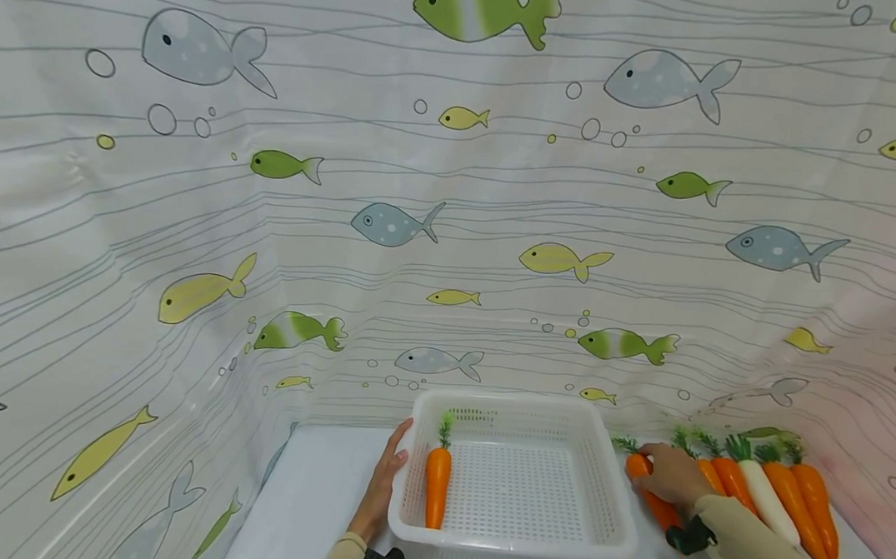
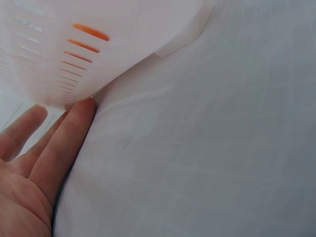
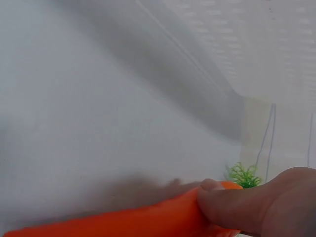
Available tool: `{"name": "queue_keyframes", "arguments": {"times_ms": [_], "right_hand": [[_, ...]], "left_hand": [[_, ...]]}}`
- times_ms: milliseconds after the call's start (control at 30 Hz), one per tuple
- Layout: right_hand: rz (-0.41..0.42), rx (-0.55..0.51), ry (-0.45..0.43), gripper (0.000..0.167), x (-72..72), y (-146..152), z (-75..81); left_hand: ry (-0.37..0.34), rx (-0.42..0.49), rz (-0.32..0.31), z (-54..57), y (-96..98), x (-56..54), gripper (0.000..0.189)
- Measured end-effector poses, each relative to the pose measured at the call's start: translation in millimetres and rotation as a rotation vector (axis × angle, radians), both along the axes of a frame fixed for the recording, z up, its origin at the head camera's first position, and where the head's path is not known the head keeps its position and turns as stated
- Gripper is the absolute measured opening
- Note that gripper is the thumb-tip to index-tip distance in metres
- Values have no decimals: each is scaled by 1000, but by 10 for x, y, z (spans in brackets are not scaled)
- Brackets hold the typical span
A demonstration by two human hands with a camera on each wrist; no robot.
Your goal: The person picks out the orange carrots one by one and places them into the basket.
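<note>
A white plastic basket point(image 1: 511, 545) stands on the table with one carrot point(image 1: 437, 487) lying along its left side, green top to the back. My left hand point(image 1: 388, 481) touches the basket's left wall with fingers extended; the left wrist view shows the fingertips against the slotted wall point(image 2: 118, 49). Right of the basket, my right hand point(image 1: 675, 475) grips a carrot point(image 1: 659, 510) near its leafy end. In the right wrist view the thumb presses on that carrot point(image 3: 148, 217), with its green top point(image 3: 244, 175) beyond.
To the right of my right hand lie more carrots point(image 1: 814, 504) and a white radish point(image 1: 769, 502), side by side with their green tops to the back. The white table point(image 1: 312, 474) extends left of the basket. A fish-patterned curtain point(image 1: 453, 171) encloses the back and sides.
</note>
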State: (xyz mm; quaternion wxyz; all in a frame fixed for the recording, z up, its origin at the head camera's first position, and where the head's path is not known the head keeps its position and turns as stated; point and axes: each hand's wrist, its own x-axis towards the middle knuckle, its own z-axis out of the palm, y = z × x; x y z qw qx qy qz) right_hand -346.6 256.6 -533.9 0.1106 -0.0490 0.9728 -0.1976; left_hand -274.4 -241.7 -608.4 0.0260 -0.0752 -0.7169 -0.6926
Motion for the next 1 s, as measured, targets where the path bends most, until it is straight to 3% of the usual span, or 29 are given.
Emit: {"name": "queue_keyframes", "arguments": {"times_ms": [233, 333, 567, 700, 1000], "right_hand": [[-22, -130, 0, 62, -38, 59, -35], [-64, -249, -66, 63, -72, 124, -54], [-77, -396, -166, 61, -111, 261, -32], [-151, -565, -292, 68, -114, 270, -8], [-214, -723, -329, 75, -151, 258, 19]], "left_hand": [[-12, -2, 10, -35, 2, -2, 58], [-9, -4, 14, -37, 1, -1, 58], [12, 10, 4, -25, 7, 2, 58], [25, 7, 10, -24, 8, 8, 58], [46, -10, 16, -18, 1, 1, 57]]}}
